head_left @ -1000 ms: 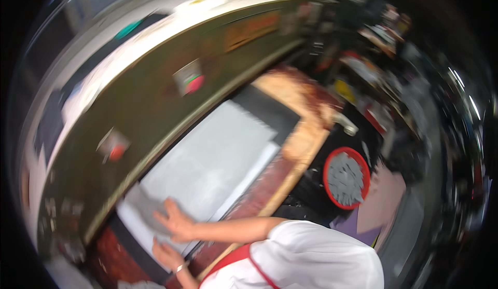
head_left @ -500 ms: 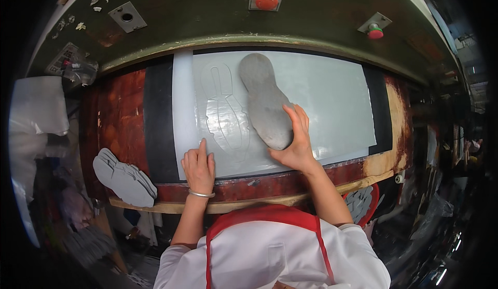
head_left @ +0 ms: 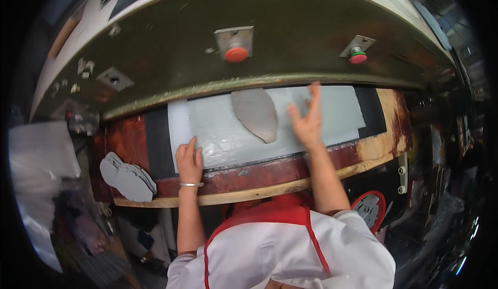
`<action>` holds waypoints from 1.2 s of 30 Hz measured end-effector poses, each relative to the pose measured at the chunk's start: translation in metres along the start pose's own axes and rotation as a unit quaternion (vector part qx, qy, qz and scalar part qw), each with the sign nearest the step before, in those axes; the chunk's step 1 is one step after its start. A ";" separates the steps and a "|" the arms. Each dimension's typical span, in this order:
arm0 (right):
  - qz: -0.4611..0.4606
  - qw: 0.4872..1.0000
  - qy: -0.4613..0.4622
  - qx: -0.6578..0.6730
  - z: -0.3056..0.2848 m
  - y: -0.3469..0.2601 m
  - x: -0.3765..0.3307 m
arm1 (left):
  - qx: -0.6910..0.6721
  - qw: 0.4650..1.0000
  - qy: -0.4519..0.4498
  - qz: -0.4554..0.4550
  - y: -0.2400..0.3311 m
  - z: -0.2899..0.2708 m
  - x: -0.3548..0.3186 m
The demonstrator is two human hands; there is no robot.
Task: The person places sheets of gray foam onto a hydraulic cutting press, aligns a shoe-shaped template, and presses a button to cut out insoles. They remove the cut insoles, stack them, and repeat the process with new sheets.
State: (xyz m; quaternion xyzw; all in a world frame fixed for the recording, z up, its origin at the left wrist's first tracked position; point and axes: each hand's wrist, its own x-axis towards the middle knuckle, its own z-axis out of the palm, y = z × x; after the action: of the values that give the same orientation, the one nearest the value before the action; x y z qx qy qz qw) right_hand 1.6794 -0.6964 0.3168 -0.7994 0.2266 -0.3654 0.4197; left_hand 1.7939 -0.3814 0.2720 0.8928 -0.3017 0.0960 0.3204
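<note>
Grey and flat, the sole-shaped cutting piece (head_left: 255,113) lay on the pale grey sheet (head_left: 218,133) spread over the press bed, partly under the dark green machine head (head_left: 207,55). The left hand (head_left: 190,160) pressed flat on the sheet's near edge (nothing gripped). The right hand (head_left: 307,121) hovered open just beside the piece, fingers spread. A stack of grey sole cut-outs (head_left: 127,176) sat at the left.

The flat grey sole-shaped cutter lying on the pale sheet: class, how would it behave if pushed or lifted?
The grey sole-shaped cutter lies flat on the pale grey sheet, so it would probably slide, not roll. Its clean, even outline suggests stiffness. The right hand hovers open beside it.
</note>
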 end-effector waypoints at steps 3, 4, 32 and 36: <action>0.032 0.974 0.218 -0.056 -0.066 -0.008 0.059 | -0.057 0.995 0.011 -0.077 0.005 -0.019 -0.024; -0.044 0.962 0.226 -0.147 -0.079 -0.009 0.077 | -0.024 0.998 0.018 -0.060 0.009 -0.020 -0.037; -0.082 0.972 -0.141 -0.169 -0.085 -0.012 -0.198 | -0.033 0.998 -0.032 0.047 0.006 -0.039 -0.130; -0.105 0.985 0.048 -0.131 -0.083 -0.032 -0.183 | -0.051 0.996 -0.074 0.013 0.034 -0.064 -0.166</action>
State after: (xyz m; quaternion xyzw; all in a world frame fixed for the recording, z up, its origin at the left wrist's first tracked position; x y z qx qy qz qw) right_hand 1.5013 -0.5985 0.3028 -0.8482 0.2074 -0.4124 0.2598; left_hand 1.6418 -0.2827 0.2786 0.8758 -0.3410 0.0178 0.3412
